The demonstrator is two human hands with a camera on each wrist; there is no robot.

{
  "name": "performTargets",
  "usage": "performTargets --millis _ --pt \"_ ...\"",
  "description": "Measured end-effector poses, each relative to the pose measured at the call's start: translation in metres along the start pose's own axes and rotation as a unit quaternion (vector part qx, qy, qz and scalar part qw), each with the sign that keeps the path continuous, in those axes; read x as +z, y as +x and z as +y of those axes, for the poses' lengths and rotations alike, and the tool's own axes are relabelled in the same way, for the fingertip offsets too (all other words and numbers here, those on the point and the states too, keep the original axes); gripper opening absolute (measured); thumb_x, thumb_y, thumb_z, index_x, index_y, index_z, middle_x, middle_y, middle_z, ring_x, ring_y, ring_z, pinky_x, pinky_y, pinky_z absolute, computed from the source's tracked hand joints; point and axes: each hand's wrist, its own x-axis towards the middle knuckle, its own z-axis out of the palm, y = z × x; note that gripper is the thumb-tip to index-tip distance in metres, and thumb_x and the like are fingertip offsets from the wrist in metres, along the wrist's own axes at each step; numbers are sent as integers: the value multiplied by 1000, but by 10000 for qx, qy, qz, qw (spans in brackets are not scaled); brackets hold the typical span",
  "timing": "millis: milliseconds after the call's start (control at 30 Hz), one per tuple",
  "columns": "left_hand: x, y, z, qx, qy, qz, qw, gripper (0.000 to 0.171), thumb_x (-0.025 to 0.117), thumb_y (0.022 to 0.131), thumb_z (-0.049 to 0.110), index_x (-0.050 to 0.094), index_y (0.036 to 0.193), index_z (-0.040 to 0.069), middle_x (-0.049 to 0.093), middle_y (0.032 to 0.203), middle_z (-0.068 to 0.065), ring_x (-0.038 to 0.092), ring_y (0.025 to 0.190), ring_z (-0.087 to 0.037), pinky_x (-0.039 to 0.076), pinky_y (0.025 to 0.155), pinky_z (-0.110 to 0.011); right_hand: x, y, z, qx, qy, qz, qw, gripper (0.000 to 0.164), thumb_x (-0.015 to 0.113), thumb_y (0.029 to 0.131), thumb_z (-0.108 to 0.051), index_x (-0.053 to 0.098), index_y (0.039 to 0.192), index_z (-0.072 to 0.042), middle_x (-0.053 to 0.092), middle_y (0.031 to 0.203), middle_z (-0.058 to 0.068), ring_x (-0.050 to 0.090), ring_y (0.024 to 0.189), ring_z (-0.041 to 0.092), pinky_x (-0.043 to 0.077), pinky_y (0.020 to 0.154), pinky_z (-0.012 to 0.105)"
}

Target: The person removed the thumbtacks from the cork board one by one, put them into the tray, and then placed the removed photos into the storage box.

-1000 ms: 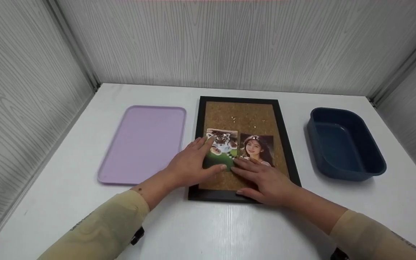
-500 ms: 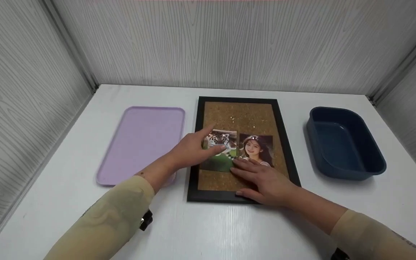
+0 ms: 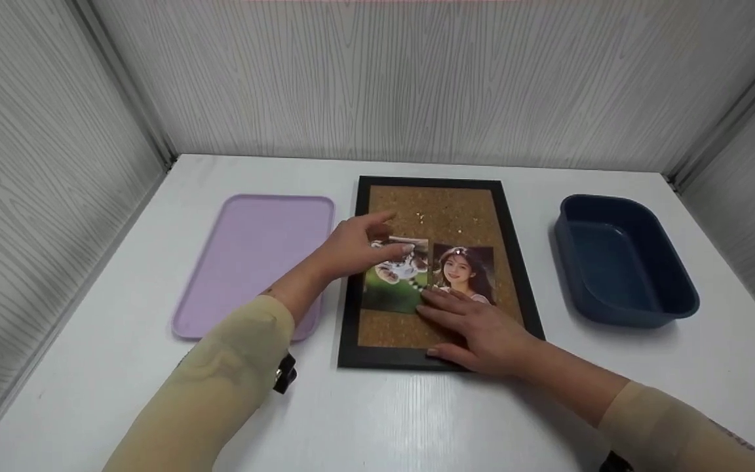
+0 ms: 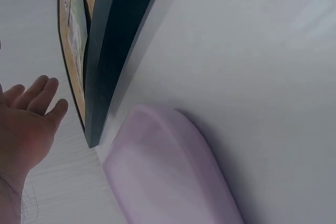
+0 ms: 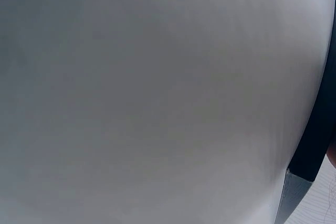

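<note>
A cork board [image 3: 433, 203] with a black frame lies on the white table. Two photos are side by side on it: a tiger photo [image 3: 394, 295] at left and a portrait photo [image 3: 482, 265] at right. My left hand [image 3: 354, 246] hovers over the board's left side and the upper part of the tiger photo, hiding some of it. Nothing is in its loosely bent fingers; the left wrist view shows this hand [image 4: 26, 124] raised above the board. My right hand [image 3: 479, 328] rests flat on the lower board, its fingertips touching the photos' adjoining lower corners.
Left of the board lies a light purple tray [image 3: 266, 242], partly under my left forearm. A deep navy blue bin [image 3: 626, 262] stands to the right. Grey wood-grain panels [image 3: 417, 78] wall in the table at the back and both sides. Shiny specks dot the upper cork.
My left hand has lifted from the tiger photo's left edge and moved up toward its top, fingers bending a little. The right hand has stayed in place on the board.
</note>
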Motion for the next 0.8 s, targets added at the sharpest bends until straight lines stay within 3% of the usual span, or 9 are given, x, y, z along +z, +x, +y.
performTargets --millis 400,800 --pt "-1 22 -12 -41 -305 -65 9995 66 79 98 30 54 156 10 67 141 -15 63 131 -25 50 108 -43 1 -2 0 -73 88 56 9999 70 53 106 -62 45 163 -22 31 173 1 35 155 27 39 117 57" --pt "1 34 -25 -89 -746 -301 9967 61 78 99 21 56 152 1 65 142 -19 61 132 -28 49 110 -43 0 -5 -2 25 131 -75 9999 71 48 106 -65 43 164 -25 28 174 -2 33 156 26 38 118 56"
